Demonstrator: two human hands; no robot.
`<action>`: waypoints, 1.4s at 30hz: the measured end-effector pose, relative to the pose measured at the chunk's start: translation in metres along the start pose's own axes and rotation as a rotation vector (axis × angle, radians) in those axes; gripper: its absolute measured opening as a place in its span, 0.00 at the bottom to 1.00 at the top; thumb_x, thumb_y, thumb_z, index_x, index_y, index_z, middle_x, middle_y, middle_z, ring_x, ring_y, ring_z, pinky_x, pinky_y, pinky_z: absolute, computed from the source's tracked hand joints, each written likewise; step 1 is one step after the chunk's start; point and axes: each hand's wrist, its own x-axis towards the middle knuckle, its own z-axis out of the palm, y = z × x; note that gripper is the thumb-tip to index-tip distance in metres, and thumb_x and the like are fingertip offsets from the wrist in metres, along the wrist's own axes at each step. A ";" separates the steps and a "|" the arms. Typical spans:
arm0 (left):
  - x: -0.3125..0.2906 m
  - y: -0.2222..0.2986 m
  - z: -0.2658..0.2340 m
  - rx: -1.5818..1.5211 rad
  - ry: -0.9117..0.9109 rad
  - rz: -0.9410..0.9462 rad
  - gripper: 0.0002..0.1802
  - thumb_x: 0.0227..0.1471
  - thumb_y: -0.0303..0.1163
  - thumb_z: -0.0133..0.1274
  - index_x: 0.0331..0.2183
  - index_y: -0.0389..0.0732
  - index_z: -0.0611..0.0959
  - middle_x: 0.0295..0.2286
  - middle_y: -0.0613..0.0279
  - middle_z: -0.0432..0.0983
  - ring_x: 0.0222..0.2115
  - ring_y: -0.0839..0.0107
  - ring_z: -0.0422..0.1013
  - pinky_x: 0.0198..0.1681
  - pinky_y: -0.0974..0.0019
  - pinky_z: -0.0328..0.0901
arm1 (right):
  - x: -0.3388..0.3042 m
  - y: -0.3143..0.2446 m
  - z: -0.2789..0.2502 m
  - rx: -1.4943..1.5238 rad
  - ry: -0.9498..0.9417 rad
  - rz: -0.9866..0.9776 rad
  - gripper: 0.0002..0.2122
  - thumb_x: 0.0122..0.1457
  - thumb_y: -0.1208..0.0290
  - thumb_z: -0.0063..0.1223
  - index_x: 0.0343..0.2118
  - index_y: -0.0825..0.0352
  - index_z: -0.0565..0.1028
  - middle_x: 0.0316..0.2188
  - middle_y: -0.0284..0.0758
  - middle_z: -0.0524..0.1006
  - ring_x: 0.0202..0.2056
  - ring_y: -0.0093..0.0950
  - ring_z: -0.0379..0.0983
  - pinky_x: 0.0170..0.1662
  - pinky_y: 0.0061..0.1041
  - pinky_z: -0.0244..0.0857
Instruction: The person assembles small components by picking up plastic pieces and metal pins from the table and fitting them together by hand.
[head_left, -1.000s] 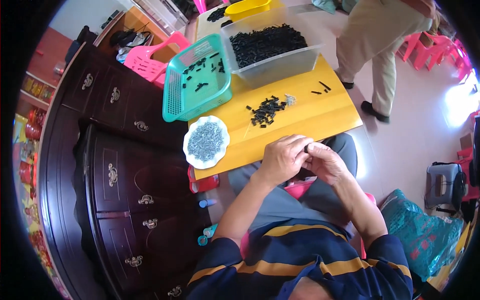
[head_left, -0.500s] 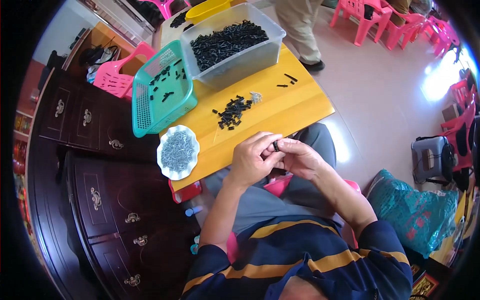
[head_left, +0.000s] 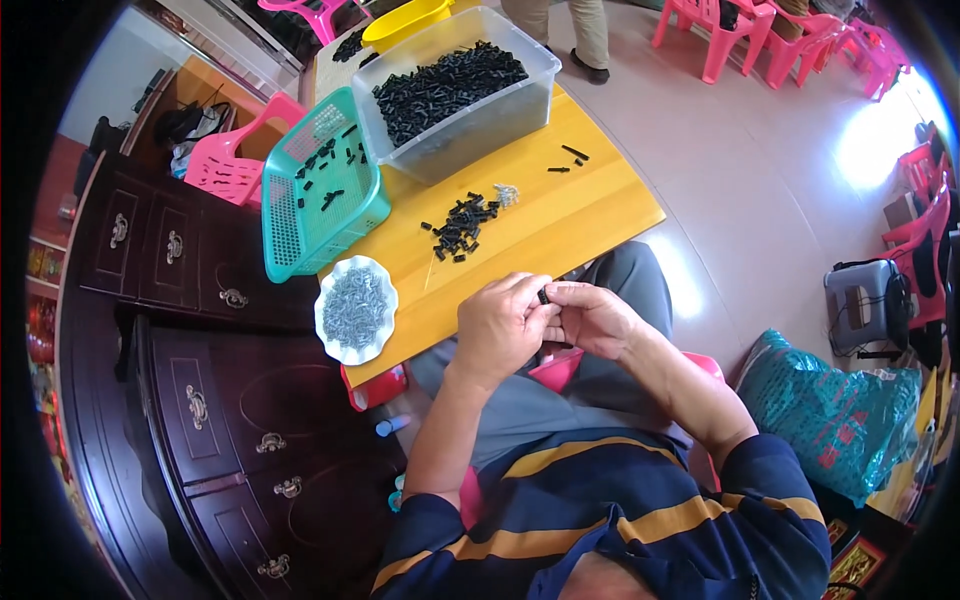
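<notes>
My left hand (head_left: 500,325) and my right hand (head_left: 597,318) meet over my lap, just off the table's near edge. Between their fingertips they pinch a small black plastic piece (head_left: 543,296), mostly covered by the fingers. Beyond them, on the yellow wooden table (head_left: 590,205), lies a loose pile of short black pieces (head_left: 460,228). A little heap of small silvery pins (head_left: 507,194) touches the pile's right end. To the left of my hands, at the table's edge, stands a scalloped white dish (head_left: 325,335) full of small clear-grey pieces (head_left: 356,306).
A teal basket (head_left: 375,212) with scattered black pieces overhangs the table's left side, next to a clear bin (head_left: 470,135) heaped with black pieces. A dark drawer cabinet (head_left: 230,400) stands close on my left. Someone's legs (head_left: 588,35) are beyond the table; a teal bag (head_left: 830,420) lies right.
The person beyond the table has stepped left and farther away. My hands stay together on the black piece, with only a slight shift of the fingers.
</notes>
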 end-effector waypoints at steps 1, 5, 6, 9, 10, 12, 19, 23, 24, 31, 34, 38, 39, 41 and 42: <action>0.000 0.001 -0.001 0.034 0.012 0.016 0.15 0.44 0.25 0.64 0.38 0.38 0.85 0.28 0.58 0.79 0.25 0.64 0.76 0.28 0.65 0.70 | 0.000 0.000 0.000 -0.011 0.022 0.009 0.10 0.67 0.69 0.49 0.44 0.68 0.77 0.42 0.38 0.81 0.44 0.28 0.79 0.51 0.30 0.73; -0.002 0.000 -0.001 0.076 0.032 0.033 0.15 0.44 0.25 0.64 0.38 0.38 0.85 0.28 0.58 0.79 0.25 0.62 0.76 0.30 0.63 0.70 | 0.002 0.002 0.008 -0.019 0.080 0.015 0.10 0.67 0.69 0.49 0.43 0.68 0.77 0.40 0.38 0.82 0.42 0.29 0.79 0.51 0.31 0.73; -0.002 0.000 0.000 0.077 0.031 0.027 0.15 0.44 0.25 0.63 0.38 0.39 0.85 0.28 0.58 0.80 0.25 0.62 0.76 0.30 0.62 0.70 | 0.002 0.002 0.007 -0.021 0.075 0.015 0.10 0.67 0.69 0.49 0.43 0.68 0.77 0.40 0.38 0.82 0.42 0.29 0.79 0.51 0.31 0.73; -0.003 0.000 0.000 0.102 0.020 0.014 0.13 0.45 0.28 0.62 0.38 0.41 0.85 0.29 0.59 0.80 0.28 0.60 0.77 0.31 0.59 0.70 | 0.005 0.003 -0.003 -0.012 0.021 0.022 0.09 0.67 0.69 0.48 0.43 0.67 0.77 0.40 0.39 0.81 0.42 0.29 0.79 0.52 0.32 0.72; -0.004 0.000 0.000 0.120 0.005 0.005 0.12 0.46 0.31 0.61 0.37 0.44 0.84 0.30 0.60 0.80 0.30 0.58 0.77 0.32 0.57 0.71 | 0.005 0.004 -0.007 -0.015 -0.001 0.028 0.10 0.67 0.69 0.47 0.43 0.67 0.77 0.40 0.39 0.81 0.42 0.29 0.79 0.52 0.32 0.72; -0.005 0.001 0.000 0.138 0.004 0.000 0.12 0.47 0.31 0.60 0.37 0.44 0.84 0.30 0.60 0.80 0.30 0.58 0.77 0.32 0.57 0.71 | 0.006 0.004 -0.009 -0.023 -0.034 0.035 0.10 0.67 0.68 0.46 0.43 0.67 0.76 0.40 0.39 0.81 0.43 0.29 0.78 0.52 0.32 0.71; -0.025 0.001 0.009 0.170 0.042 -0.065 0.17 0.46 0.32 0.63 0.41 0.44 0.83 0.30 0.60 0.80 0.30 0.57 0.77 0.32 0.56 0.71 | 0.006 0.014 -0.006 -0.163 0.028 0.057 0.12 0.68 0.66 0.45 0.48 0.65 0.74 0.44 0.34 0.79 0.44 0.27 0.78 0.53 0.32 0.70; -0.032 0.004 0.003 0.120 0.049 -0.088 0.18 0.45 0.32 0.64 0.42 0.43 0.83 0.30 0.59 0.80 0.30 0.57 0.78 0.32 0.56 0.71 | 0.002 0.013 -0.001 -0.199 -0.028 0.070 0.12 0.68 0.64 0.46 0.47 0.64 0.75 0.43 0.34 0.80 0.44 0.26 0.78 0.52 0.31 0.71; -0.033 0.005 0.002 0.110 0.040 -0.103 0.18 0.46 0.32 0.64 0.41 0.43 0.83 0.30 0.59 0.80 0.30 0.57 0.78 0.32 0.56 0.71 | 0.002 0.013 0.000 -0.197 -0.048 0.074 0.12 0.68 0.64 0.46 0.47 0.65 0.75 0.43 0.34 0.80 0.44 0.26 0.78 0.52 0.31 0.71; -0.035 0.010 -0.002 0.196 0.119 0.006 0.15 0.46 0.29 0.64 0.39 0.40 0.85 0.27 0.57 0.80 0.27 0.58 0.77 0.31 0.59 0.71 | 0.007 0.012 -0.006 -0.104 -0.151 0.125 0.10 0.67 0.67 0.48 0.46 0.64 0.76 0.45 0.37 0.80 0.47 0.31 0.77 0.56 0.35 0.69; -0.038 0.012 -0.005 0.207 0.132 0.003 0.14 0.47 0.30 0.63 0.39 0.40 0.85 0.26 0.57 0.80 0.27 0.58 0.77 0.31 0.59 0.70 | 0.008 0.014 -0.007 -0.087 -0.172 0.141 0.10 0.67 0.67 0.48 0.46 0.65 0.76 0.45 0.37 0.80 0.47 0.31 0.77 0.57 0.36 0.69; -0.041 0.014 -0.004 0.222 0.136 -0.007 0.14 0.47 0.30 0.63 0.39 0.41 0.85 0.26 0.58 0.80 0.27 0.57 0.77 0.31 0.59 0.70 | 0.010 0.016 -0.009 -0.080 -0.185 0.152 0.10 0.67 0.67 0.48 0.46 0.65 0.75 0.44 0.37 0.80 0.47 0.31 0.78 0.57 0.35 0.69; -0.042 0.015 -0.004 0.226 0.141 -0.009 0.14 0.47 0.30 0.63 0.39 0.41 0.85 0.26 0.58 0.80 0.27 0.57 0.77 0.31 0.59 0.70 | 0.009 0.016 -0.009 -0.083 -0.189 0.155 0.10 0.67 0.67 0.48 0.46 0.65 0.75 0.44 0.37 0.80 0.47 0.31 0.78 0.57 0.35 0.69; -0.043 0.017 -0.006 0.239 0.130 -0.019 0.14 0.46 0.30 0.63 0.39 0.41 0.85 0.26 0.58 0.80 0.27 0.57 0.77 0.31 0.58 0.70 | 0.009 0.017 -0.007 -0.085 -0.188 0.164 0.10 0.67 0.68 0.48 0.46 0.64 0.75 0.44 0.37 0.80 0.47 0.31 0.78 0.56 0.36 0.69; -0.044 0.018 -0.007 0.246 0.133 -0.019 0.14 0.46 0.30 0.63 0.39 0.41 0.85 0.26 0.58 0.80 0.27 0.57 0.77 0.31 0.58 0.70 | 0.010 0.017 -0.007 -0.086 -0.195 0.165 0.10 0.67 0.68 0.48 0.46 0.64 0.75 0.44 0.37 0.80 0.47 0.31 0.78 0.56 0.36 0.69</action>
